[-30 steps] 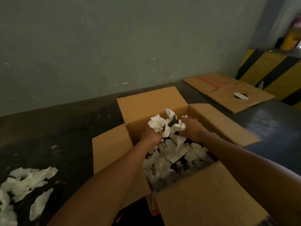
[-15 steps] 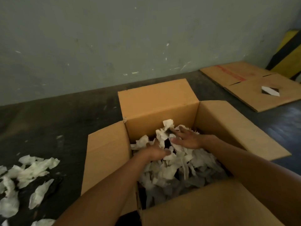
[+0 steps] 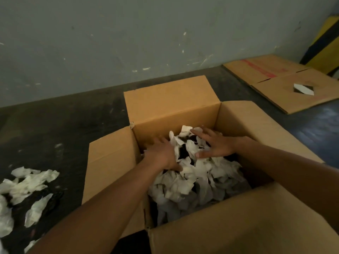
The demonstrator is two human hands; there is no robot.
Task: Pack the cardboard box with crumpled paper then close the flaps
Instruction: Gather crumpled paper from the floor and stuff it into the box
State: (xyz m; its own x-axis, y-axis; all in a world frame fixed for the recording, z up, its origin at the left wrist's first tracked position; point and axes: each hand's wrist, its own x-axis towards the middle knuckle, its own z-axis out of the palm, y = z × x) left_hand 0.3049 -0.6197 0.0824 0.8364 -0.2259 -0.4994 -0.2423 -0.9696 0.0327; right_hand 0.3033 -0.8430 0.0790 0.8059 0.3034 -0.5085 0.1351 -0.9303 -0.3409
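The open brown cardboard box (image 3: 176, 114) stands on the dark floor (image 3: 55, 129), all four flaps folded outward; the white crumpled paper (image 3: 185, 178) lies inside it, heaped toward the far side and sitting lower and in shadow toward the near wall.

The left hand (image 3: 161, 153) lies flat on the far-left part of the heap, fingers extended and gripping nothing; the right hand (image 3: 214, 145) lies flat on the far-right part, fingers spread and likewise gripping nothing; both press on the paper.

Judged step: compacting the fill; the flaps are not yet closed.

Risks from this state:
- Uneven pressure may leave the far mound proud of the rim; the flaps would then spring back or refuse to lie flat;
- Loose pieces may ride up the wall and catch in a flap crease as the hands lift;
- More loose white paper scraps (image 3: 27, 182) lie on the floor to the left; if these belong in the box, early closure leaves the near side underfilled;
- Hard pressing at one side may tip or slide the light box.
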